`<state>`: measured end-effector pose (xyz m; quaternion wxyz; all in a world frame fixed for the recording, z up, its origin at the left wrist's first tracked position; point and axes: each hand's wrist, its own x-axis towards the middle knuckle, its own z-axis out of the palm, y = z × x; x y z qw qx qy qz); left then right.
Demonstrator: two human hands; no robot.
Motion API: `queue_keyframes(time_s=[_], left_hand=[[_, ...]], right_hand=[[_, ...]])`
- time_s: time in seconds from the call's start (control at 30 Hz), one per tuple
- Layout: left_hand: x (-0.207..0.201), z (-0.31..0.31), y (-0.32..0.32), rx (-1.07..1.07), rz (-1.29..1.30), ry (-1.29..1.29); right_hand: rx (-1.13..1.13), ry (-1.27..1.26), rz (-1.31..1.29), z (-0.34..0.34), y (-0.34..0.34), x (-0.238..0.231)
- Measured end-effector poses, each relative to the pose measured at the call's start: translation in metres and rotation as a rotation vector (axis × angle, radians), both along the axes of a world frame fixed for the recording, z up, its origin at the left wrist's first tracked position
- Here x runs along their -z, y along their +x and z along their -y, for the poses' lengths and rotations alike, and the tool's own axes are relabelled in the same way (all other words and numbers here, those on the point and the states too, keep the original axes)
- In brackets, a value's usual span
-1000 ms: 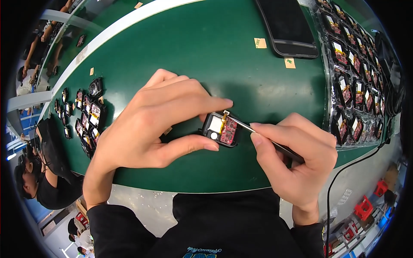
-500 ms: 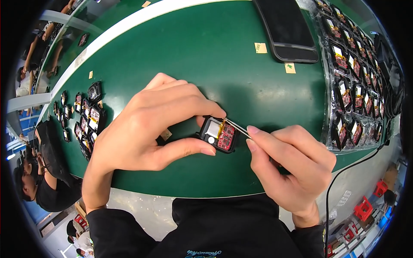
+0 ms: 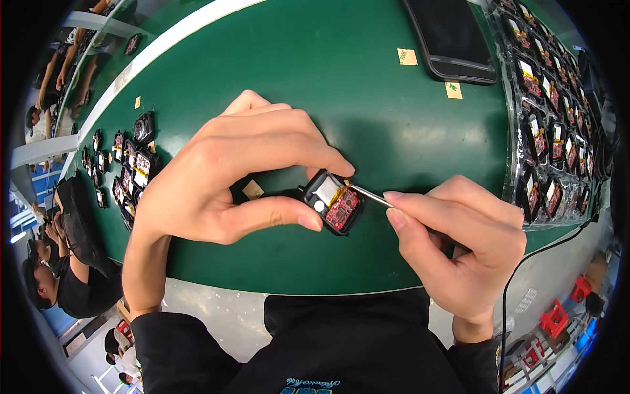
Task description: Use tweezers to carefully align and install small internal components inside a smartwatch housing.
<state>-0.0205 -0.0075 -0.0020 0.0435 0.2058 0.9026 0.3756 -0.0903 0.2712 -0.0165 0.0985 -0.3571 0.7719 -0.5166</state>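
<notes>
Near the bench's left edge we kept a cluster of small open electronic modules [image 3: 128, 164] in loose rows, apparently staged within reach. Our left hand [image 3: 223, 174] pinched the small black module [image 3: 331, 201] between thumb and forefinger, fingers closed on its sides, likely to steady it with its red circuit board and silver cell facing up. The module sat just above the green bench [image 3: 367, 85], close to its near edge, about midway along. Our right hand [image 3: 459, 236] gripped thin metal tweezers [image 3: 371, 194] pen-style, fingers shut round them, tip touching the module's upper right corner. A dark phone [image 3: 453, 36] lay at the far edge. A clear tray of modules [image 3: 554, 131] ran along the right edge.
</notes>
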Motion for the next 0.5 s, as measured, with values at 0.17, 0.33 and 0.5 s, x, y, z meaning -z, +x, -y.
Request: queue_keyframes(time_s=[0.17,0.33,0.5], left_hand=[[-0.0012,-0.0006,0.0005,-0.004,0.018,-0.009],[-0.0023,-0.0020,-0.0006,0.003,0.031,-0.012],[-0.0013,-0.0027,-0.0014,0.010,0.019,-0.010]], right_hand=[[-0.024,0.017,-0.007,0.0021,-0.0015,0.0005],[-0.028,0.010,-0.013,0.0010,-0.0014,0.0011],[-0.017,0.013,-0.037,0.0008,-0.0002,0.0033]])
